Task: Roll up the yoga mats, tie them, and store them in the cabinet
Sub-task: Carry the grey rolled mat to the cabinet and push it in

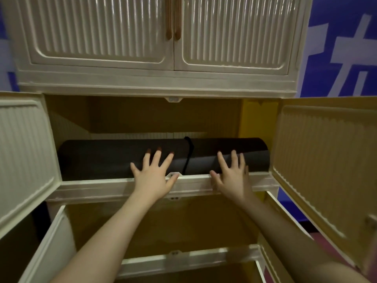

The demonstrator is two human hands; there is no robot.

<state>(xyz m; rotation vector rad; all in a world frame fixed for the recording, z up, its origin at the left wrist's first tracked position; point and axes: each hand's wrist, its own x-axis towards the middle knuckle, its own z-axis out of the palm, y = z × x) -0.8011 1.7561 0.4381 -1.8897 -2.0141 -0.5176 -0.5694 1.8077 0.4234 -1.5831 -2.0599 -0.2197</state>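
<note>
Both hands lie flat with fingers straight and spread, gripping nothing. The left hand (154, 175) presses its fingertips against the front of the rolled yoga mat (106, 158), with its palm over the front lip of the shelf (114, 183) on which the mat rests. The right hand (231, 172) does the same to the right of the mat's strap (188, 156), a thin black band wrapped round the roll near its middle, between the two hands. The dark mat lies lengthwise across the open middle compartment of the cream cabinet (157, 82), nearly filling its width. That compartment's two doors (24, 152) stand swung wide to either side. Above the mat, the upper doors (98, 29) are closed; below it, a lower compartment (163, 225) is open.
</note>
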